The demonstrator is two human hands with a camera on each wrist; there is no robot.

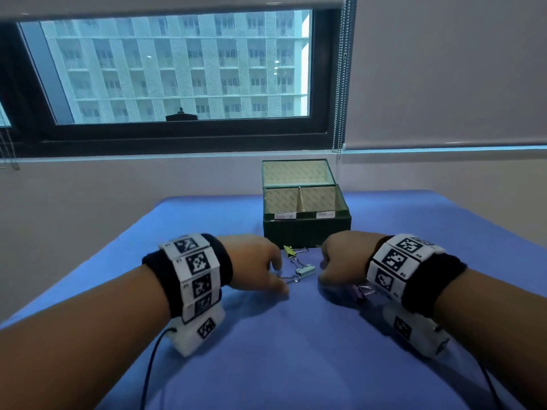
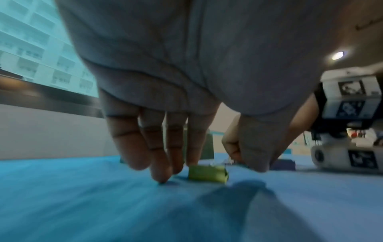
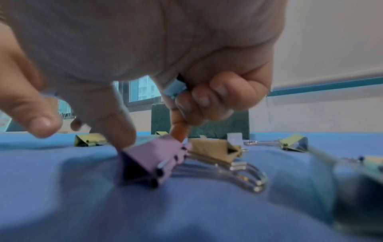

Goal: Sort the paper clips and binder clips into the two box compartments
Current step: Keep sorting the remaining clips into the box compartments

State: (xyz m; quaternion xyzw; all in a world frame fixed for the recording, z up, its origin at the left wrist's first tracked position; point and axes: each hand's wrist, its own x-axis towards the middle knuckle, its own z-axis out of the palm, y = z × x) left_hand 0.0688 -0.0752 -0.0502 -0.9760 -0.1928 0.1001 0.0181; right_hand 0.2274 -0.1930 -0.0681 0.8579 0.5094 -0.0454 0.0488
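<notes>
Nearest to me, my two forearms come in over the blue cloth [image 1: 281, 335] that covers the desk, each wrist wrapped in a black band with printed marker tiles. My left hand [image 1: 254, 258] hangs palm down with its fingers [image 2: 159, 170] straight and pointing at the cloth, one tip touching it; this grip holds nothing, and a green binder clip [image 2: 207, 173] lies just beside those fingertips. My right hand [image 1: 343, 258] is curled: its last fingers are folded round a small pale blue clip [image 3: 175, 89] tucked against the palm, while the forefinger and another fingertip press on a purple binder clip [image 3: 149, 162] that sits on the cloth. Touching the purple clip on its far side is a tan binder clip [image 3: 213, 149], and their silver wire handles overlap. Between my hands, toward the middle of the desk, lie a pale green clip [image 1: 306, 270] and a yellow-green clip [image 1: 289, 251], the latter close to the box front. Farther back stands the dark green box [image 1: 306, 229], lid raised, its two compartments split by a divider, each with a small white label on the front rim that I cannot read. I cannot make out any paper clips.
</notes>
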